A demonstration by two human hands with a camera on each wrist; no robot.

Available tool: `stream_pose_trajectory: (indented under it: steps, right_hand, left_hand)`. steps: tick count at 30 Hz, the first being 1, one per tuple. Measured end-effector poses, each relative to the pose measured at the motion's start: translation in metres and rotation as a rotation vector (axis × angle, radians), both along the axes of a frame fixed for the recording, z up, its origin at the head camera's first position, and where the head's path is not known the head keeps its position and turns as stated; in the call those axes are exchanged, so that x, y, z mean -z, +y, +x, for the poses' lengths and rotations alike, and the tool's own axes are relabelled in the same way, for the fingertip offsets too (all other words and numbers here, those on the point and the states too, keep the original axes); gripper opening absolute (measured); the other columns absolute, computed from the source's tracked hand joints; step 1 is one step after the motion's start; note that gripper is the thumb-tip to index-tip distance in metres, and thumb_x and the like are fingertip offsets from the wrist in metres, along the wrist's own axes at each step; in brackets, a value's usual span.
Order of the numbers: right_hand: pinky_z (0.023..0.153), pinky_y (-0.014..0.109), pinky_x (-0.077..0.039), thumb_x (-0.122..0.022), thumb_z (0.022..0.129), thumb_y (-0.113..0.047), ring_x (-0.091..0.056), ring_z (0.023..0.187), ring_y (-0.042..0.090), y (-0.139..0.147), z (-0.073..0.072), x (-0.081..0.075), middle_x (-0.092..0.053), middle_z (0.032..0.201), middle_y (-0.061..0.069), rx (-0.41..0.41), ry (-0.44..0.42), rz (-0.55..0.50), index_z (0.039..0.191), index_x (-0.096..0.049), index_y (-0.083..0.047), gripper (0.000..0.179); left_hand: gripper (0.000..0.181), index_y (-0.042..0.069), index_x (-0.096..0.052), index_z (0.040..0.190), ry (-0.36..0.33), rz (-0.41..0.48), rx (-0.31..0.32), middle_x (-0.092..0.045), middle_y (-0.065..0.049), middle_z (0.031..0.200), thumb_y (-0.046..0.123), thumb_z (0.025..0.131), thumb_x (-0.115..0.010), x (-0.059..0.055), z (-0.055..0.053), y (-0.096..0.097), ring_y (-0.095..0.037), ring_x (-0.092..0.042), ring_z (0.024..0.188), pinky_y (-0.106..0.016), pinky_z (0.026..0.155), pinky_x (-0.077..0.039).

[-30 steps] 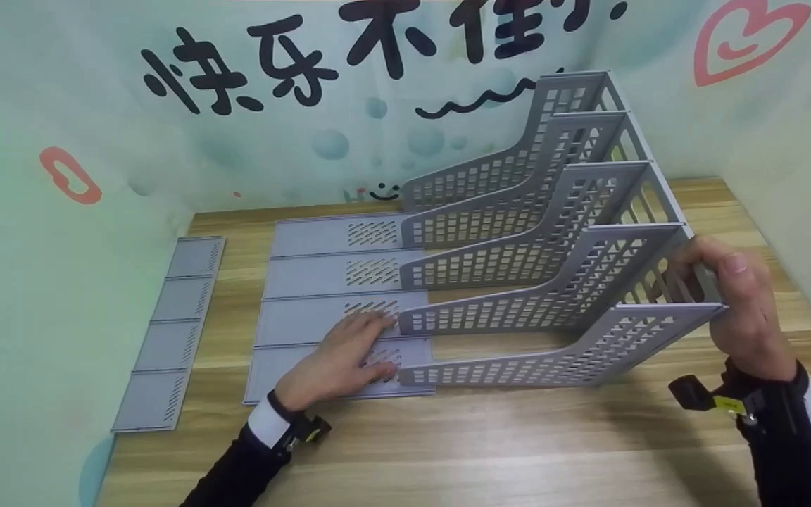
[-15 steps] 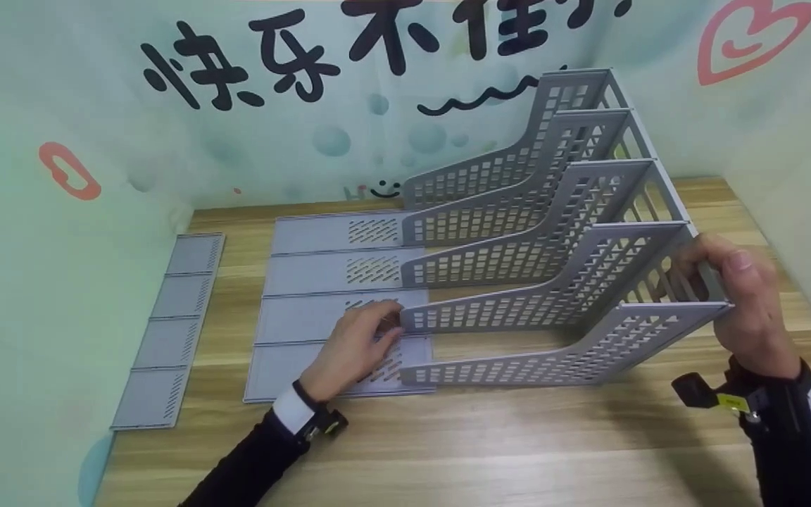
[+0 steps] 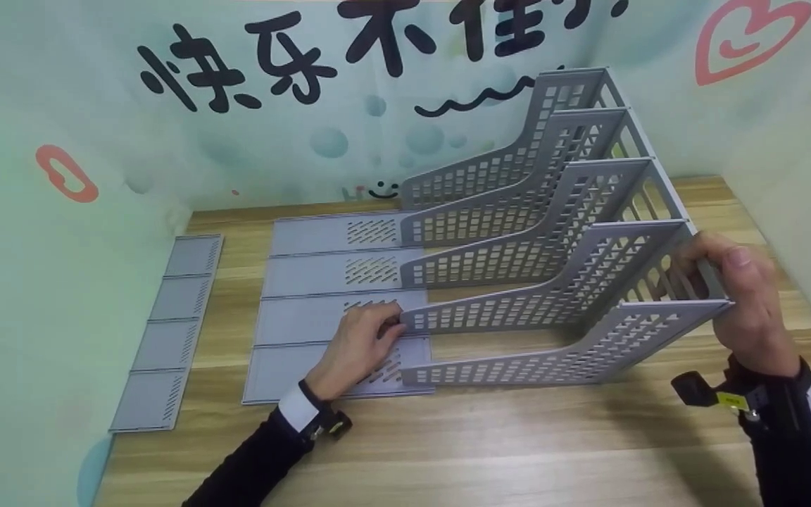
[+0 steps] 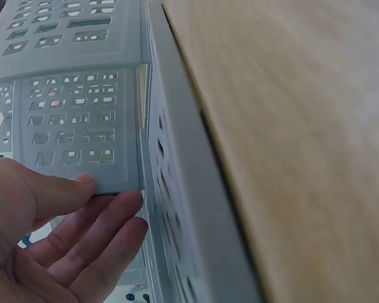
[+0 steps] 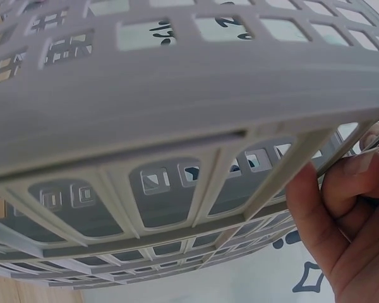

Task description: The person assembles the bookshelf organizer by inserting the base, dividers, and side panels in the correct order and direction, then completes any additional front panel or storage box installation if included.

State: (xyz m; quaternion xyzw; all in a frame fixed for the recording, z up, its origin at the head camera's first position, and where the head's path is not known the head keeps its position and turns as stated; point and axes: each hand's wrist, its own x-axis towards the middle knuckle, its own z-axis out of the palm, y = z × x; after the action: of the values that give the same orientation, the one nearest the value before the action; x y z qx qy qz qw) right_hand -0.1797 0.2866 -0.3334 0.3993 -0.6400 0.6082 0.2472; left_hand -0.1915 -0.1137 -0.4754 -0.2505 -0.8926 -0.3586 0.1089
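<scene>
A grey plastic file rack stands on the wooden table, with several upright perforated dividers joined by a slatted back at the right. My left hand pinches the low front end of the second-nearest divider. Up close in the left wrist view, the thumb lies on one face of that end, fingers behind its edge. Around the top of the slatted back curls my right hand, at the nearest compartment. The right wrist view shows its fingers beside the slats.
Flat grey panels lie side by side under the dividers' front ends. Farther left is a strip of smaller grey panels. A printed cloth with black characters and pink hearts encloses the back and sides. Wooden tabletop shows in front.
My left hand has gone from lying on the flat panels to pinching the front end of the second-nearest divider. The right hand keeps its hold on the rack's back.
</scene>
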Motion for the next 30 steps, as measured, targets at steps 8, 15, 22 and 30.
stream_pose_trajectory:
  steps: [8,15,22,30]
  right_hand:
    - [0.043,0.019,-0.015,-0.037,0.106,-0.018,-0.036,0.049,0.009,-0.0024,0.0024,-0.0001,-0.045,0.055,0.005,-0.014,-0.030,-0.026,0.071,-0.051,0.011,0.047]
    - [0.042,0.018,-0.016,-0.037,0.106,-0.018,-0.035,0.048,0.009,-0.0035,0.0028,-0.0006,-0.044,0.054,0.005,-0.014,-0.021,-0.028,0.070,-0.051,0.011,0.048]
    - [0.043,0.018,-0.016,-0.035,0.106,-0.018,-0.035,0.049,0.009,-0.0028,0.0024,0.0006,-0.044,0.054,0.004,0.004,-0.007,-0.024,0.070,-0.050,0.010,0.048]
    - [0.044,0.019,-0.017,-0.035,0.106,-0.017,-0.037,0.051,0.010,-0.0053,0.0047,-0.0007,-0.045,0.056,0.006,-0.019,-0.030,-0.045,0.072,-0.050,0.012,0.048]
  left_hand:
    - [0.011,0.011,-0.066,0.086,0.038,-0.016,-0.016,-0.066,0.006,0.078,0.010,0.094,-0.073,0.0009,0.0012,0.0008,-0.008,-0.054,0.066,-0.029,0.059,-0.045]
    - [0.012,0.012,-0.066,0.085,0.043,-0.007,-0.015,-0.063,0.007,0.076,0.009,0.093,-0.074,0.0022,0.0008,0.0018,-0.009,-0.053,0.065,-0.029,0.058,-0.044]
    - [0.012,0.011,-0.066,0.085,0.037,-0.002,-0.009,-0.063,0.007,0.076,0.009,0.092,-0.075,0.0006,0.0019,0.0013,-0.010,-0.054,0.066,-0.030,0.058,-0.044]
    - [0.011,0.011,-0.067,0.086,0.026,-0.003,-0.005,-0.067,0.006,0.079,0.009,0.092,-0.075,-0.0001,0.0026,0.0006,-0.009,-0.057,0.068,-0.030,0.060,-0.046]
